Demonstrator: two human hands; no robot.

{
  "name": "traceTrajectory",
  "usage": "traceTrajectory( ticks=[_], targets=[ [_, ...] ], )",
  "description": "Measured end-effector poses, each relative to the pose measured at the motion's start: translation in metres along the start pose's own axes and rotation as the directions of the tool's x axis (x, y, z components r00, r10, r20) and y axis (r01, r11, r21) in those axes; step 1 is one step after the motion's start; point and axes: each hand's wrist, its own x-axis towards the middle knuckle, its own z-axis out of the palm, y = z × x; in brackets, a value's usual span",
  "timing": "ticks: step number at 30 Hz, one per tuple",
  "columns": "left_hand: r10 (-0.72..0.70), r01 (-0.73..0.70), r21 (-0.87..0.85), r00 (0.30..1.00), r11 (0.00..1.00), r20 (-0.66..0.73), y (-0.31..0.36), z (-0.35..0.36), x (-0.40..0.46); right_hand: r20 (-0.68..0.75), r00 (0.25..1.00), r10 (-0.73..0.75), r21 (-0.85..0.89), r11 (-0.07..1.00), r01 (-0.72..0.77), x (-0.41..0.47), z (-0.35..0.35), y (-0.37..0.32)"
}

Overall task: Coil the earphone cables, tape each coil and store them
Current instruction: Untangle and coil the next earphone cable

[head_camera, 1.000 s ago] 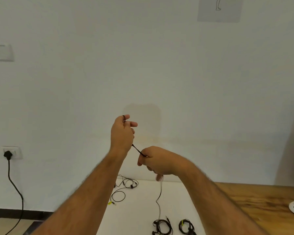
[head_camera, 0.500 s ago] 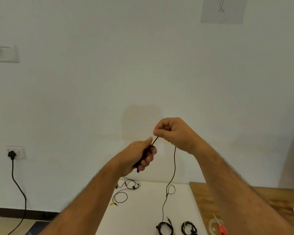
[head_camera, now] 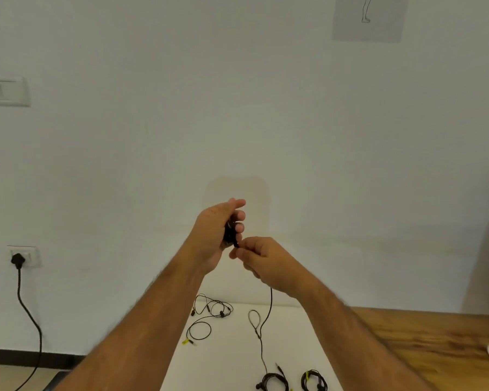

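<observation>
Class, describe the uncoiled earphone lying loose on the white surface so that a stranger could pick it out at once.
Start at the white surface beside the wooden tabletop. Near its far left edge, below the left hand, lies the loose earphone. Unlike the two coiled earphones at the near edge, it sprawls in open loops and ends in a yellow-tipped plug.

Soft even light, faint shadows on wall (head_camera: 237,108); forearms motion-blurred, edges curved.
</observation>
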Motion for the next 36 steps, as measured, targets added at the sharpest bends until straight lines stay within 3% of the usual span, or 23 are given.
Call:
traceTrajectory(
  ticks=[4,7,9,11,13,18,23,25,29,32,36],
  targets=[
    [0.090,-0.072,0.139,0.987,0.988,-0.133,-0.005,-0.001,0.002,0.154,0.985,0.082,-0.282,0.959,-0.035,-0.006,-0.003,-0.018],
    [0.180,-0.123,0.291,0.967,0.949,-0.178,-0.013,0.000,0.006,0.204,0.970,0.133,-0.338,0.939,-0.058,-0.010,-0.005,-0.027],
    [0.275,-0.149,0.545,0.948,0.825,-0.157,-0.021,-0.001,0.009,0.162,0.985,0.058,-0.437,0.899,0.019,-0.010,-0.011,-0.033],
    [0.323,-0.147,0.779,0.944,0.609,-0.074,-0.028,-0.003,0.007,0.083,0.995,-0.052,-0.517,0.851,0.088,-0.008,-0.020,-0.036],
    [0.276,-0.127,0.828,0.961,0.547,-0.034,-0.032,-0.004,0.006,0.009,0.993,-0.116,-0.519,0.849,0.104,-0.005,-0.029,-0.037],
    [0.112,-0.093,0.699,0.994,0.709,0.019,-0.034,-0.004,0.008,-0.200,0.959,-0.201,-0.381,0.918,0.113,0.012,-0.036,-0.014],
    [0.004,-0.086,0.773,0.994,0.629,0.107,-0.037,-0.005,0.012,-0.314,0.937,-0.151,-0.236,0.969,0.077,0.027,-0.035,0.020],
    [-0.059,-0.034,0.752,0.994,0.658,0.096,-0.042,-0.007,0.013,-0.348,0.931,-0.112,-0.156,0.986,0.060,0.032,-0.034,0.030],
    [-0.257,0.157,0.544,0.960,0.824,0.112,-0.045,-0.006,0.010,-0.362,0.930,-0.063,0.007,0.998,0.070,0.035,-0.035,0.039],
    [-0.363,0.283,0.375,0.917,0.883,0.162,-0.039,-0.003,0.007,-0.362,0.932,-0.012,0.165,0.983,0.077,0.035,-0.037,0.040],
    [-0.316,0.306,0.079,0.917,0.949,0.245,-0.028,0.005,0.007,-0.342,0.937,0.070,0.303,0.952,0.039,0.035,-0.035,0.043]
  ],
)
